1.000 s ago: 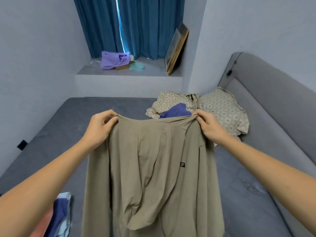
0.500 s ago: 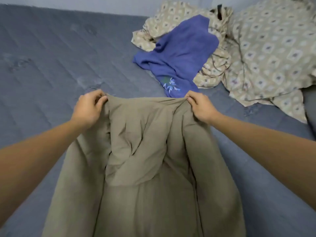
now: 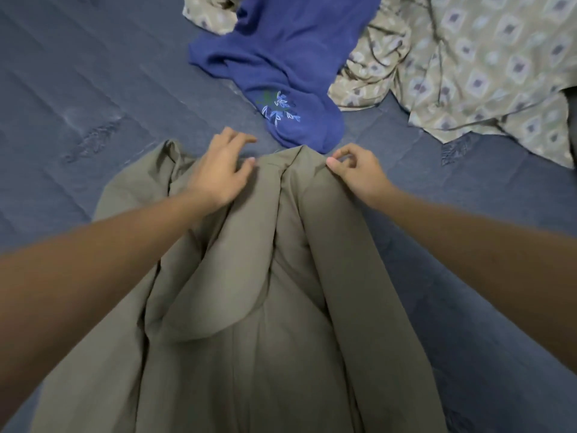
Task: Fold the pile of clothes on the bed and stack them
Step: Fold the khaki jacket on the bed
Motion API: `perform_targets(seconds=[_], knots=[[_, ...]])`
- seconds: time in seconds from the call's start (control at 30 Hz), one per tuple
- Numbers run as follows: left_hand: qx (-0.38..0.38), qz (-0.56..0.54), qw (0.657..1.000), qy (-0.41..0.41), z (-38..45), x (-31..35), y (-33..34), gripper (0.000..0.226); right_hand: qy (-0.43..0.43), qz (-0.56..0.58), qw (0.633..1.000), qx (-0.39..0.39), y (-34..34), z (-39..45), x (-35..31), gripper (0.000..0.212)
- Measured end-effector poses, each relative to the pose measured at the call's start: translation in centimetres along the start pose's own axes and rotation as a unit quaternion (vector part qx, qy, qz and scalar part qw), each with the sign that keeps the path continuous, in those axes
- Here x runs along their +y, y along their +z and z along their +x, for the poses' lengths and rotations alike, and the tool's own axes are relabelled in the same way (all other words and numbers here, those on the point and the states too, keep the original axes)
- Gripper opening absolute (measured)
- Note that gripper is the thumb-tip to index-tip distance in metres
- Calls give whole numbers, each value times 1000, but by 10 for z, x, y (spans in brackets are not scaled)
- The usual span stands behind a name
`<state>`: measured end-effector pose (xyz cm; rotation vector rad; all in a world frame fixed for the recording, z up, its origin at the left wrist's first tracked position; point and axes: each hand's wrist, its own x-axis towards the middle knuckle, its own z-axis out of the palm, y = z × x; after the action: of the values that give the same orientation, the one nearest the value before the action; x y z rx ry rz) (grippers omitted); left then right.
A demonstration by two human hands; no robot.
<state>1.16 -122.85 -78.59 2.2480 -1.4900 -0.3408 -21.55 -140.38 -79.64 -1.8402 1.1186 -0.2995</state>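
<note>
The olive jacket (image 3: 249, 307) lay spread on the blue-grey mattress (image 3: 78, 89), its hood folded down over the middle and its top edge just short of a blue garment (image 3: 281, 57) (the one with a small leaf print). The left hand (image 3: 221, 170) hovered over the jacket's left shoulder with fingers spread and loose, gripping nothing. The right hand (image 3: 356, 170) sat at the right shoulder, fingers curled with thumb near forefinger; whether it pinched the cloth could not be told. Patterned beige cloth (image 3: 484, 73) lay crumpled beyond, partly under the blue garment.
</note>
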Motion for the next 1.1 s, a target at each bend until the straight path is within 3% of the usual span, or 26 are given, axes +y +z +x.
perform_targets(seconds=[0.13,0.27,0.4,0.5,0.6,0.67,0.77,0.87,1.0,1.1], knots=[[-95,-65,991,67,26,50,31,43,76,95,992,-34,-10,-24,16,27],[-158,-65,980,106,45,86,55,46,95,78,988,-91,-17,-48,36,16],[-231,-19,963,136,58,113,71,36,39,81,994,-59,-27,-62,50,19],[-286,8,950,126,68,130,78,20,50,108,992,-34,-33,-69,60,19],[-292,-10,949,115,72,137,84,18,73,171,982,-22,-41,-76,66,22],[-265,-36,957,110,74,137,87,17,106,221,966,-77,-49,-83,72,28],[-200,-15,970,135,75,136,94,14,161,184,954,-174,-61,-91,87,31],[-180,21,976,117,76,137,101,15,159,165,962,-151,-72,-96,102,18],[-303,6,947,107,73,157,105,41,102,167,977,-81,-85,-98,111,26],[-348,-1,927,139,78,173,110,24,111,200,967,-111,-96,-101,113,33]])
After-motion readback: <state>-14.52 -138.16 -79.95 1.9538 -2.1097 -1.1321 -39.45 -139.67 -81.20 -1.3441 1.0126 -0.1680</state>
